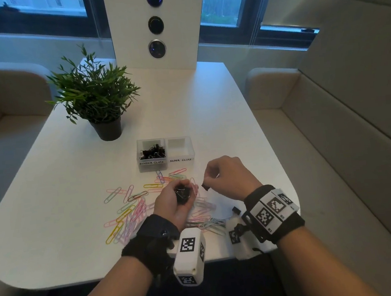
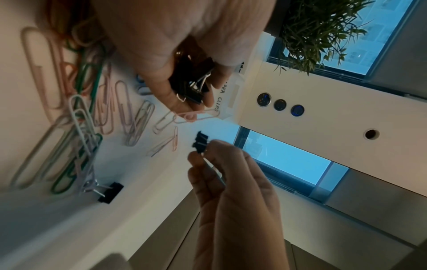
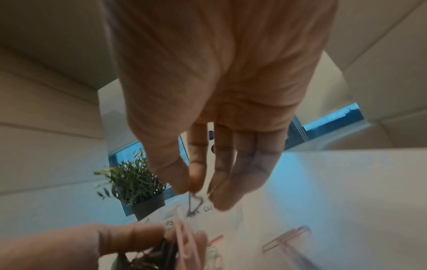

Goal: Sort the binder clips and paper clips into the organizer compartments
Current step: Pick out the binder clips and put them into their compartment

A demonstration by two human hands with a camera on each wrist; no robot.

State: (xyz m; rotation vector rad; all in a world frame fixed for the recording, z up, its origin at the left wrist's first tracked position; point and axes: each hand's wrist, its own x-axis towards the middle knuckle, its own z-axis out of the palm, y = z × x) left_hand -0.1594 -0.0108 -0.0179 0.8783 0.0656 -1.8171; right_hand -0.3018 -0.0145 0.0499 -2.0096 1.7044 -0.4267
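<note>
A clear two-part organizer (image 1: 167,166) stands mid-table. Its left part, marked BINDER CLIPS, holds several black binder clips (image 1: 152,151); I see nothing in the right part (image 1: 180,147), marked PAPER CLIPS. My left hand (image 1: 188,186) is palm-up, fingers curled round a bunch of black binder clips (image 1: 182,194) (image 2: 191,82). Just to its right, above the table, my right hand (image 1: 208,181) pinches one small black binder clip (image 1: 205,187) (image 2: 200,142) by its wire handle (image 3: 195,201). Several coloured paper clips (image 1: 129,214) (image 2: 80,127) lie scattered under and left of my hands.
One loose black binder clip (image 1: 236,210) (image 2: 110,194) lies on the white table (image 1: 223,126) by my right wrist. A potted plant (image 1: 96,97) stands behind the organizer to the left. A white panel with three round buttons (image 1: 156,25) rises at the table's far edge.
</note>
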